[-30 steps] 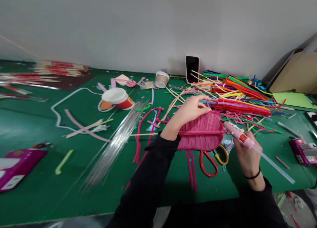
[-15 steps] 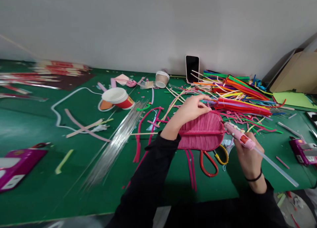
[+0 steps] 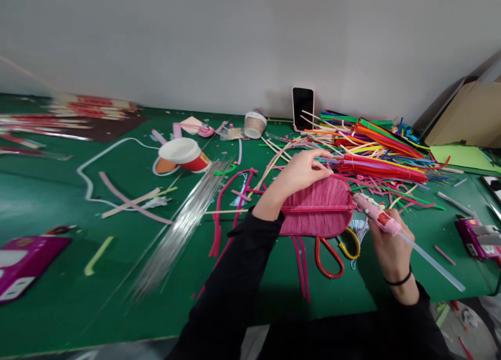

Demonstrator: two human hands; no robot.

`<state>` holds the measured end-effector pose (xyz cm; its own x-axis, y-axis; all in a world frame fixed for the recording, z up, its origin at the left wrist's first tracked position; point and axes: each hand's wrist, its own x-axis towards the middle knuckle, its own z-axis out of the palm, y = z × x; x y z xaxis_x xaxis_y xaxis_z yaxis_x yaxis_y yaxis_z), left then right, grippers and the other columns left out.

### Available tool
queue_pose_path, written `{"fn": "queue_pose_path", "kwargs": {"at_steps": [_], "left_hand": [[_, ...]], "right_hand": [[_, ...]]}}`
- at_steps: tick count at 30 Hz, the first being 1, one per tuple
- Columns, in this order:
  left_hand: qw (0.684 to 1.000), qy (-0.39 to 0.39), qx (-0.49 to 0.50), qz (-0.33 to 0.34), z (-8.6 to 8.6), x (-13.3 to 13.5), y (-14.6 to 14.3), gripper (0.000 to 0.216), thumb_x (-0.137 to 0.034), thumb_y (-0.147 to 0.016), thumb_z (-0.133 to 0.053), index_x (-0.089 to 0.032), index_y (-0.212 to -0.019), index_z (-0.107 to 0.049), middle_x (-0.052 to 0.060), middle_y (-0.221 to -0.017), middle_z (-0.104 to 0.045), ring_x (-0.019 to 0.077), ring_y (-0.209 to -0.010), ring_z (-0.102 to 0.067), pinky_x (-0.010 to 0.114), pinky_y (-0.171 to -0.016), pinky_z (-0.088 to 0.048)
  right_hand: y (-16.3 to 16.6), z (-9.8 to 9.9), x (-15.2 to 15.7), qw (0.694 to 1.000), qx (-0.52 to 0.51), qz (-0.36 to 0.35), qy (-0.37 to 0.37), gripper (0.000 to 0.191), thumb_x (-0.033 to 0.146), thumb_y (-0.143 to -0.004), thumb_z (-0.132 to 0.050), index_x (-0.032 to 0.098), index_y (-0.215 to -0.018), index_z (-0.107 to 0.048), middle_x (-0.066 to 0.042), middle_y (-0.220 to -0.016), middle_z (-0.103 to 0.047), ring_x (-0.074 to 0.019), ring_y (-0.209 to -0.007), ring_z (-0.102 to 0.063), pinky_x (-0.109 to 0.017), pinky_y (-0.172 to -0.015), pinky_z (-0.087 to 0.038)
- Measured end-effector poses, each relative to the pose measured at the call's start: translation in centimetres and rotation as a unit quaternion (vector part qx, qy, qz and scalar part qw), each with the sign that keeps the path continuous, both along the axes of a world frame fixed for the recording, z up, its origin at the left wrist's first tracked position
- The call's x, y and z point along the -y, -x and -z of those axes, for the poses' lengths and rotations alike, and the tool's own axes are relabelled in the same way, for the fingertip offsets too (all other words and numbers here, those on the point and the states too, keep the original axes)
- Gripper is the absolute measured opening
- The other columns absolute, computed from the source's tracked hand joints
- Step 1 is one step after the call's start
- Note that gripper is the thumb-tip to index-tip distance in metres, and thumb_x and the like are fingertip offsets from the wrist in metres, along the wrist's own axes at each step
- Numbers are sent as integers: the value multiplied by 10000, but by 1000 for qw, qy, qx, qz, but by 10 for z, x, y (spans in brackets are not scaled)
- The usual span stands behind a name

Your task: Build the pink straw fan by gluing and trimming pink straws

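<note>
My left hand (image 3: 303, 173) pinches the upper edge of a pink leaf-shaped pipe-cleaner piece (image 3: 317, 222), which has a raised rib along its middle. Wrapped in my right hand (image 3: 394, 248) is a pink hot glue gun (image 3: 378, 214), a translucent glue stick (image 3: 434, 262) poking out of its back. The gun's nozzle is at the right tip of the leaf piece; whether it touches is too small to tell. Scissors (image 3: 329, 273) with red and yellow handles lie partly under the leaf piece, beside a pale blue tassel (image 3: 359, 228).
Bundles of coloured pipe cleaners (image 3: 383, 167) are heaped behind my hands, near an upright phone (image 3: 303, 108). A paper cup (image 3: 183, 154), clear thin rods (image 3: 180, 229) and a white cable (image 3: 84, 177) lie leftward. Purple devices (image 3: 475, 237) sit at both sides.
The whole view has shifted slightly to the left. My left hand keeps its hold on the leaf piece, and the glue gun stays at its tip, its back end slightly moved.
</note>
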<state>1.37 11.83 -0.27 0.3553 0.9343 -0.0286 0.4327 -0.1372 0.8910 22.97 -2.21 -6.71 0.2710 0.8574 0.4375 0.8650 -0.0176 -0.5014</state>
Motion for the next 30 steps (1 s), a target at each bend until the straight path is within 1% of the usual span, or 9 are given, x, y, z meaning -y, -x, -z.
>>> {"fn": "queue_pose_path", "kwargs": {"at_steps": [5, 13, 20, 26, 30], "left_hand": [[1000, 4, -5, -1, 0, 0, 0, 375, -178, -807, -668, -172, -1181, -641, 37, -817, -757, 206, -869, -730, 312, -804, -508], [1000, 4, -3, -1, -2, 2, -1, 367, -177, -810, -669, -168, -1176, -639, 35, -805, -749, 211, -852, -730, 322, -785, -513], [1000, 9, 0, -1, -4, 3, -2, 363, -158, -809, -660, -167, -1171, -633, 33, -803, -749, 206, -856, -728, 319, -794, -512], [1000, -3, 7, 4, -1, 1, -1, 357, -183, -800, -668, -179, -1155, -641, 25, -789, -747, 208, -838, -731, 321, -781, -513], [1000, -3, 3, 3, 1, 0, 0, 367, -190, -800, -670, -180, -1165, -642, 31, -802, -751, 205, -843, -730, 313, -775, -509]], "right_hand": [[-2, 1, 4, 1000, -4, 15, 15, 366, 552, -896, -529, 228, -726, -508, 16, -634, -586, -142, -558, -530, -238, -532, -349], [-5, 1, 10, 1000, 1, 7, 29, 370, 555, -901, -526, 226, -732, -509, 15, -635, -591, -141, -551, -534, -241, -533, -355], [-8, 2, 17, 999, 50, -2, 18, 355, 539, -929, -473, 233, -751, -504, 9, -633, -562, -154, -544, -525, -256, -522, -335], [-11, 3, 23, 997, 74, -10, 28, 339, 513, -940, -470, 236, -744, -472, 22, -632, -538, -143, -539, -507, -248, -520, -330], [-13, 3, 26, 996, 82, -6, 31, 356, 537, -942, -450, 238, -750, -461, 18, -634, -542, -146, -534, -502, -247, -518, -329]]}}
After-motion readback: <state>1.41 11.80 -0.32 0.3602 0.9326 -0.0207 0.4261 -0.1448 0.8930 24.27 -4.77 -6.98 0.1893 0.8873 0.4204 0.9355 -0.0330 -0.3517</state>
